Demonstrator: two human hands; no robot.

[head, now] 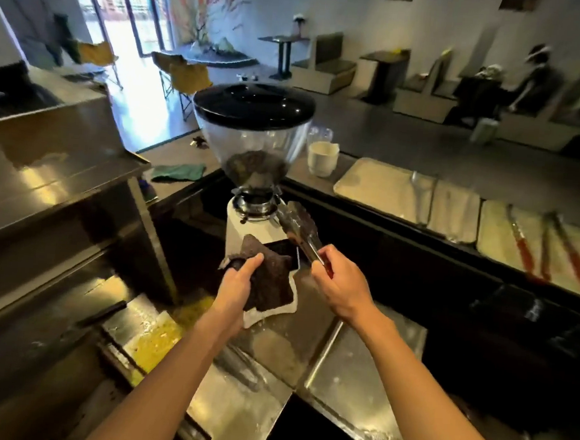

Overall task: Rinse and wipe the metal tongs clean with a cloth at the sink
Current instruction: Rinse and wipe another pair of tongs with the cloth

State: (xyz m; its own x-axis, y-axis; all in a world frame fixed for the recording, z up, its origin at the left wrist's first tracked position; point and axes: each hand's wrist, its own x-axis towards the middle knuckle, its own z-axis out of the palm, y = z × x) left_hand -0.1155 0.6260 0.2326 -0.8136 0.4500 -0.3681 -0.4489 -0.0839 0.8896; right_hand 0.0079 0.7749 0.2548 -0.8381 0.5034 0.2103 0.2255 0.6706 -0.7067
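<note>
The right hand is closed around the handle end of the metal tongs, whose tips point up and away, close beside the coffee grinder. The left hand grips a dark cloth with a pale underside, held just left of the tongs and apart from them. Both hang above the steel counter; the dark sink opens at its near edge, with free air between hands and basin. Along the far edge lie pale trays and a white cup. A green rag sits at the far left corner. Beyond, chairs stand by a bright doorway.
</note>
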